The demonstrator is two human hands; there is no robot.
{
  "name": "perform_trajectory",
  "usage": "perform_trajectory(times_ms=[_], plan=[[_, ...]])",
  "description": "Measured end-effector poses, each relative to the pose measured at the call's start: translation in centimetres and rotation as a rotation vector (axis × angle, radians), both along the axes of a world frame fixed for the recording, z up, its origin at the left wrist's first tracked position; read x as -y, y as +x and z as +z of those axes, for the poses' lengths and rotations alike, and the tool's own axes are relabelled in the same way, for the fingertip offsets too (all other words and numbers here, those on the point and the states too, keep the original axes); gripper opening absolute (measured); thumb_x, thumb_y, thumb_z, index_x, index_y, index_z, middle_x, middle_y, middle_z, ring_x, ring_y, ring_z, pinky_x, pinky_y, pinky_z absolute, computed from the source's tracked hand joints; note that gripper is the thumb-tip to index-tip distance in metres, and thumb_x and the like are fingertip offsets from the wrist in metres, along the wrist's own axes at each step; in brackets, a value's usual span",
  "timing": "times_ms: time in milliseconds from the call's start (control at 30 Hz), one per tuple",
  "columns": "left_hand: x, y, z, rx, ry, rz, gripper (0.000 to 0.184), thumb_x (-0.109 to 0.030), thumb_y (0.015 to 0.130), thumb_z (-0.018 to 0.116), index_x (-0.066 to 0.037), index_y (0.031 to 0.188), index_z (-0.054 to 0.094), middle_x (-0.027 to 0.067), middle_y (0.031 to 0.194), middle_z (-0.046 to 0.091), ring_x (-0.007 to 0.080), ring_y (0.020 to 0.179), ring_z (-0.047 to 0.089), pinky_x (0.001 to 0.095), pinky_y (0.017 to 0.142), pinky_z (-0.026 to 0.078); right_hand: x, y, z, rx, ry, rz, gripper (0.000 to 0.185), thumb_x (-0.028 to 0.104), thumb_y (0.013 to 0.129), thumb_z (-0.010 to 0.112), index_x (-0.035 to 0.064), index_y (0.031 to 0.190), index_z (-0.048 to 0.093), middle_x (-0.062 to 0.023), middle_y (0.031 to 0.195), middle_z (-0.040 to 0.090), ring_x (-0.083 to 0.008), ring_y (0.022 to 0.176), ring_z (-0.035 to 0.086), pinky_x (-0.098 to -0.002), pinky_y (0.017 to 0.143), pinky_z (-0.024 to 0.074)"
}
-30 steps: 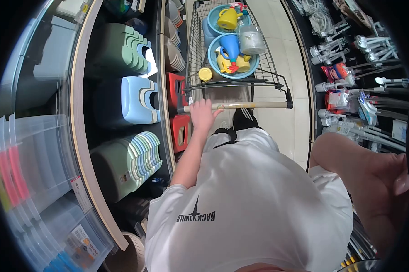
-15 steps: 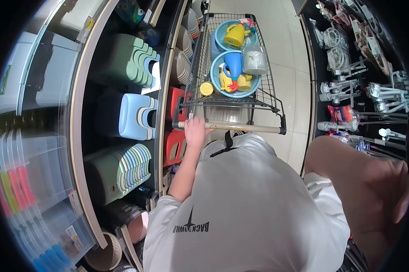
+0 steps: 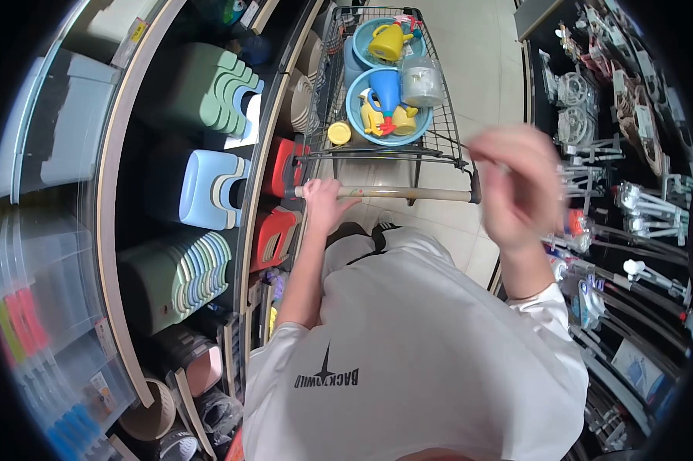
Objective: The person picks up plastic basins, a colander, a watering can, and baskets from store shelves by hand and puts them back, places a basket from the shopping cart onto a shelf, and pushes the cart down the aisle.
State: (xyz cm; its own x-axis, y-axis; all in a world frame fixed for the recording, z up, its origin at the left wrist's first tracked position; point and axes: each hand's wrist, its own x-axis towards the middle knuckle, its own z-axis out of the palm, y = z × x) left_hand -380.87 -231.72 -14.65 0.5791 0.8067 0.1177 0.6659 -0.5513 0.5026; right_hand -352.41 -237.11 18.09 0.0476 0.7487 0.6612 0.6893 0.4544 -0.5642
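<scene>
My left hand (image 3: pixel 323 204) is wrapped round the left end of the handle bar (image 3: pixel 396 193) of a wire shopping cart (image 3: pixel 333 77). Blurred by motion, my right hand (image 3: pixel 515 188) is raised near the bar's right end, fingers loosely curved and nothing visible in it. In the cart are two blue basins (image 3: pixel 356 123), with a yellow watering can (image 3: pixel 386 43) in the far one. A blue watering can (image 3: pixel 385 88) with a red part and other yellow items lie in the near basin. Beside them sit a clear-wrapped white container (image 3: pixel 422 83) and a yellow-lidded jar (image 3: pixel 339 133).
Shelves on the left hold nested green stools (image 3: pixel 208 88), a blue stool (image 3: pixel 204 188), red stools (image 3: pixel 273 237) and clear storage boxes (image 3: pixel 47 253). Hanging hooks and rods (image 3: pixel 654 207) line the right side. Pale floor tiles (image 3: pixel 477 69) run along the aisle.
My right hand has swung up and forward from the lower right to near the handle bar. My left hand keeps its hold on the bar. The shelves have shifted slightly in view.
</scene>
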Motion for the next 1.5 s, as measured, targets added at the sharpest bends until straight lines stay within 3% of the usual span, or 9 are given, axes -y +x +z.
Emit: perform_trajectory(times_ms=[100,233,333,500,700,833,1100,1233,1500], plan=[[-1.8,0.1,-0.4,0.003,0.013,-0.013,0.046,-0.045,0.071,0.089,-0.008,0.084,0.064,0.0065,0.082,0.060,0.0299,0.089,0.059,0.0472,0.098,0.040,-2.0,1.2,-15.6,0.143,-0.635,-0.029,0.031,0.026,0.097,0.069,0.0027,0.117,0.068,-0.0137,0.107,0.070,-0.0331,0.101,0.068,-0.0410,0.086,0.0552],[-3.8,0.4,-1.7,0.034,0.043,0.002,0.052,-0.056,0.077,0.081,-0.007,0.083,0.064,0.0063,0.083,0.059,0.0297,0.089,0.059,0.0488,0.099,0.040,2.3,4.5,-31.3,0.385,-0.830,0.058,0.049,0.049,0.097,0.065,0.0036,0.114,0.066,-0.0144,0.101,0.072,-0.0339,0.098,0.070,-0.0463,0.081,0.0553],[-5.2,0.1,-1.7,0.000,-0.018,0.000,0.050,-0.054,0.079,0.082,-0.007,0.090,0.068,0.0068,0.091,0.063,0.0290,0.097,0.059,0.0464,0.101,0.037,2.1,3.3,-30.7,0.443,-1.166,0.056,0.052,0.054,0.096,0.065,0.0023,0.101,0.061,-0.0159,0.089,0.072,-0.0396,0.084,0.071,-0.0488,0.073,0.0558],[-7.5,-0.8,-2.3,0.025,0.007,-0.015,0.050,-0.054,0.081,0.079,-0.007,0.095,0.068,0.0080,0.095,0.062,0.0298,0.103,0.059,0.0510,0.107,0.038,0.8,2.4,-33.4,0.558,-1.079,0.010,0.054,0.058,0.097,0.060,0.0043,0.094,0.056,-0.0173,0.077,0.070,-0.0412,0.072,0.070,-0.0515,0.063,0.0533],[-6.0,-4.6,0.9,0.288,-0.112,0.249,0.031,-0.023,0.089,0.078,-0.009,0.115,0.070,0.0121,0.117,0.063,0.0321,0.116,0.058,0.0475,0.107,0.041,-0.3,1.7,-34.9,0.613,-1.038,-0.051,0.052,0.057,0.097,0.060,0.0055,0.095,0.056,-0.0177,0.075,0.069,-0.0401,0.072,0.070,-0.0513,0.062,0.0527],[-3.7,-11.4,0.4,0.392,-0.388,0.484,0.018,-0.011,0.095,0.070,-0.004,0.111,0.069,0.0126,0.103,0.069,0.0303,0.098,0.067,0.0392,0.085,0.053,-1.8,1.4,-37.2,0.659,-1.040,-0.071,0.049,0.055,0.095,0.064,0.0061,0.097,0.057,-0.0151,0.078,0.069,-0.0369,0.072,0.070,-0.0486,0.061,0.0539],[-9.6,-11.7,22.3,0.718,-0.577,-0.352,0.018,-0.010,0.091,0.070,-0.007,0.108,0.075,0.0039,0.077,0.062,0.0221,0.066,0.060,0.0339,0.060,0.047,-4.3,0.8,-38.9,0.664,-1.039,-0.129,0.049,0.055,0.095,0.064,0.0058,0.096,0.058,-0.0166,0.076,0.069,-0.0389,0.073,0.070,-0.0501,0.061,0.0537],[-13.2,-11.5,30.4,0.884,-0.308,-0.785,0.016,-0.019,0.095,0.071,-0.010,0.108,0.074,-0.0008,0.067,0.054,0.0123,0.052,0.052,0.0282,0.046,0.035,-5.9,0.8,-38.5,0.643,-1.070,-0.170,0.050,0.055,0.096,0.063,0.0055,0.095,0.057,-0.0178,0.078,0.069,-0.0410,0.075,0.070,-0.0520,0.063,0.0537],[-14.1,-12.6,32.1,0.993,-0.145,-0.498,0.017,-0.009,0.083,0.071,-0.010,0.100,0.074,-0.0042,0.062,0.050,0.0062,0.043,0.042,0.0233,0.040,0.024,-7.2,1.1,-41.9,0.624,-1.071,-0.176,0.052,0.058,0.096,0.061,0.0056,0.095,0.057,-0.0186,0.079,0.069,-0.0410,0.075,0.070,-0.0522,0.065,0.0539]])
